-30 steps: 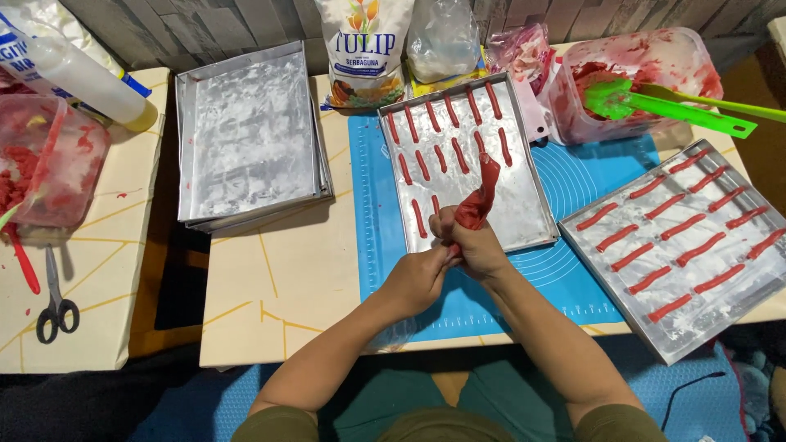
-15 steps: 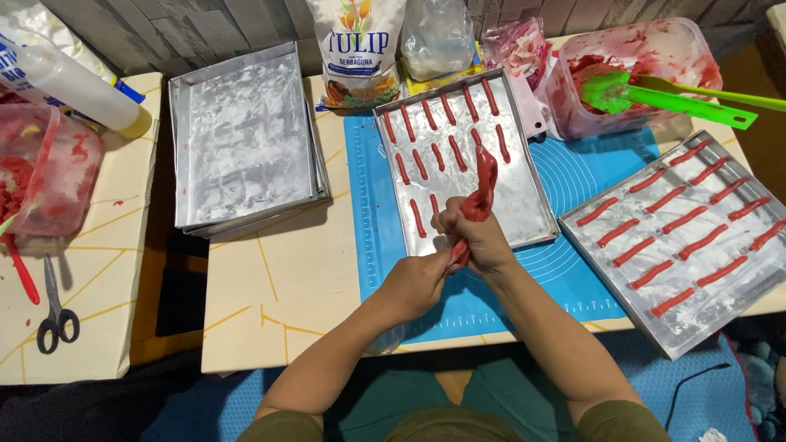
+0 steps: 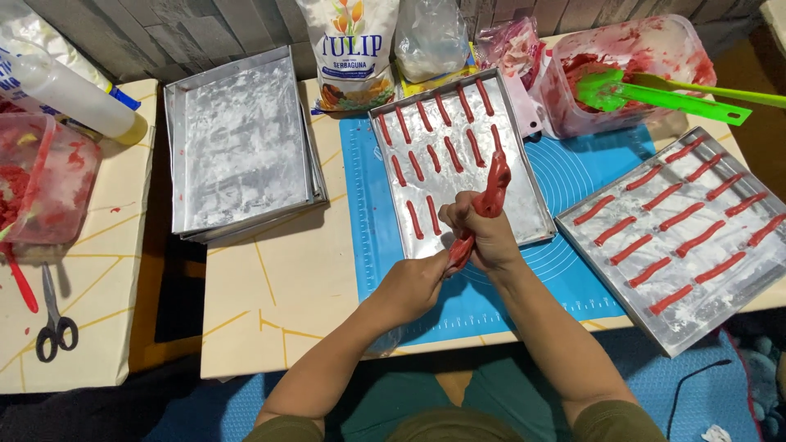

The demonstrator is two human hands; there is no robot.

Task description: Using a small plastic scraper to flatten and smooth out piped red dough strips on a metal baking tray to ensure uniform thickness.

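Both of my hands grip a red-filled piping bag (image 3: 494, 187) over a floured metal tray (image 3: 524, 214). My right hand (image 3: 485, 232) squeezes the bag's middle, and my left hand (image 3: 415, 283) holds its twisted tail end just below. The bag's tip points up over the tray, near the right-hand strips. Several red piped strips (image 3: 434, 141) lie in rows on this tray. The tray rests on a blue silicone mat (image 3: 573, 176).
A second tray (image 3: 761, 274) of red strips sits at the right. Stacked floured trays (image 3: 237, 143) lie at the left. Behind are a flour bag (image 3: 352, 49), a plastic tub (image 3: 655, 49) with green spatulas (image 3: 667, 96). Scissors (image 3: 54, 315) and another tub (image 3: 45, 184) sit far left.
The bag's tip has moved slightly down and right over the tray; my hands stay closed on it.
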